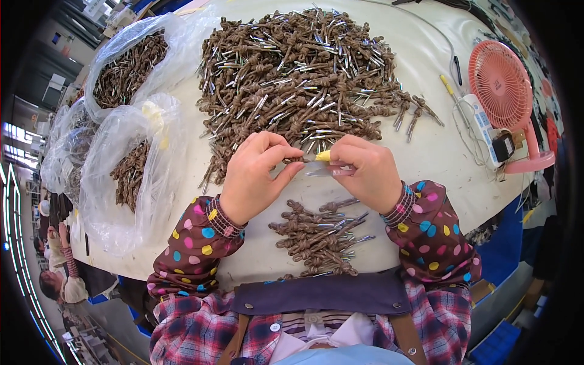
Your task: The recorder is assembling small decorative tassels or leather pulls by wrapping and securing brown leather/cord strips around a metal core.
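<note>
Cord [293, 160] — within left grip [257, 175]

Fan [499, 84] right of cord pile [298, 82]

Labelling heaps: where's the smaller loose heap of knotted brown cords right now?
In the head view, the smaller heap of knotted brown cords lies at lower centre on the white table, between the larger heap and the dark purple apron.

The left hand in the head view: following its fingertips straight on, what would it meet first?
Probably the pointed silver metal blades held in the right hand, just beyond the left hand, though exact depth is unclear.
</note>
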A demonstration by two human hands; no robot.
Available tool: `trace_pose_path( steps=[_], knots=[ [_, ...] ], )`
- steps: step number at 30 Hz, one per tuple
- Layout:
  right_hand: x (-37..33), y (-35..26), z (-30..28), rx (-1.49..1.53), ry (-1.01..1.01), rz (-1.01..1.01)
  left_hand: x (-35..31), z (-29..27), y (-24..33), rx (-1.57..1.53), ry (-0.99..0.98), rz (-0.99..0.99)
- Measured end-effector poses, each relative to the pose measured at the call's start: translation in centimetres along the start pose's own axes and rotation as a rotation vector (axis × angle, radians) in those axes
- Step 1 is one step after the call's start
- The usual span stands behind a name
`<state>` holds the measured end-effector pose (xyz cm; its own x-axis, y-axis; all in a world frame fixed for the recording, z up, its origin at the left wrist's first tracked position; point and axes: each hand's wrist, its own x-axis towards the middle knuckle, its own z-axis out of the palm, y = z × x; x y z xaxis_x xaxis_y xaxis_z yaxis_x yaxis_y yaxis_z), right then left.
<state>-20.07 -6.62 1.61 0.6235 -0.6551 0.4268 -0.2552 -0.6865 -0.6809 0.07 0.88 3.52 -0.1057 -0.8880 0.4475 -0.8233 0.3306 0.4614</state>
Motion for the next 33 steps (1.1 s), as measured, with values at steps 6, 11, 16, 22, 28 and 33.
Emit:
trace_pose_path(
  steps=[6, 11, 16, 22, 28, 33],
  knots=[
    [-0.1, -0.1, 0.0, -0.177, 0.017, -0.168, 0.0, 0.1, 0.0, -0.041, -0.062, -0.038],
    [-0.1, -0.2, 0.4, -0.084, 0.057, -0.131, -0.3, 1.1, -0.9, -0.098, -0.039, 0.055],
    [0.5, -0.4, -0.2, 0.028, 0.026, -0.001, -0.6, 0.9, -0.6, -0.299, -0.207, -0.211],
    [0.3, -0.4, -0.7, -0.174, -0.009, -0.002, -0.5, 1.3, -0.6, -0.345, -0.195, -0.306],
    [0.4, -0.4, 0.1, -0.341, 0.057, -0.115, -0.7, 1.7, -0.6, -0.384, -0.206, -0.322],
    [0.2, -0.5, 0.3, -0.378, 0.062, -0.126, -0.6, 1.8, -0.4, -0.375, -0.201, -0.32]
  ],
)
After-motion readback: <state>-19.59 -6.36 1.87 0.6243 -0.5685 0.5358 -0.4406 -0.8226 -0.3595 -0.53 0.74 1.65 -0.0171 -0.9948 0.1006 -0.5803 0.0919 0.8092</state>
